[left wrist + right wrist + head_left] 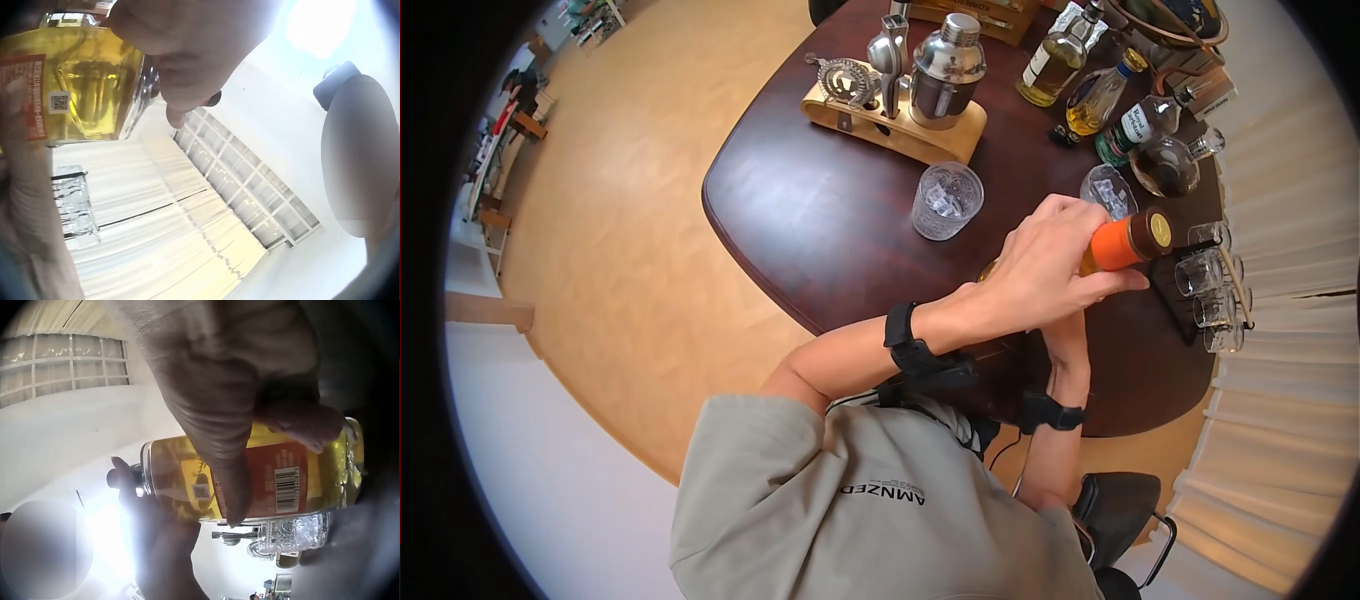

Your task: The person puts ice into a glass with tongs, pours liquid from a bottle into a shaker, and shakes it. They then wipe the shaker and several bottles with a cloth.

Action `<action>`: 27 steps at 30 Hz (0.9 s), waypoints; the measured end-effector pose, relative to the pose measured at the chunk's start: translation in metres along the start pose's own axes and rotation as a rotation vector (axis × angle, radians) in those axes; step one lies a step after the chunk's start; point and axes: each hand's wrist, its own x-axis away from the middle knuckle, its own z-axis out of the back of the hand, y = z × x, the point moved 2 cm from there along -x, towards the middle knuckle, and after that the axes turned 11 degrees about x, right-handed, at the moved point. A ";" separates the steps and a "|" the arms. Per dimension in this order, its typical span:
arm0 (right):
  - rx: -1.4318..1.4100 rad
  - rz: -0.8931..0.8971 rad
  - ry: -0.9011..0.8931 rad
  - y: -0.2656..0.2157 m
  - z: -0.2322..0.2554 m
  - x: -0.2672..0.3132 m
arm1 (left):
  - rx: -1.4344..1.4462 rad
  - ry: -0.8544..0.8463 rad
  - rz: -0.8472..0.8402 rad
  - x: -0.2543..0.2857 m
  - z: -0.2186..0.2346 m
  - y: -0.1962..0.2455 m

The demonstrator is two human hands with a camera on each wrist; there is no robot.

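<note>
I see my left hand (1040,270) wrapped over the shoulder and neck of a bottle of amber liquor (1115,245), which lies tilted over the near right part of the dark wooden table (800,220), its orange neck band and dark cap pointing right toward a rack of small glasses (1215,290). My right hand (1065,335) sits underneath, fingers curled round the bottle's body; the right wrist view shows an orange label with a barcode (286,487) and a QR square, the print too small for me to read. The left wrist view shows the same orange label edge and yellow liquid. Just beyond the bottle stand two cut-glass tumblers with ice, one at centre (946,200) and one right of it (1108,190). Farther off are a steel shaker (947,70) on a wooden stand and several liquor bottles (1100,95) whose labels I cannot read. My grey shirt (880,500) reads "AMNZED", upside down from this view.
</note>
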 end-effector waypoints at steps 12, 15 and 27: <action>-0.043 0.141 -0.026 -0.006 0.025 0.041 | 0.009 0.034 -0.061 0.000 0.000 0.004; 0.042 0.147 -0.052 -0.009 0.017 0.018 | -0.008 0.036 -0.068 0.000 0.001 0.004; 0.094 0.091 -0.022 0.014 0.024 0.044 | 0.000 0.021 -0.020 0.001 0.000 0.004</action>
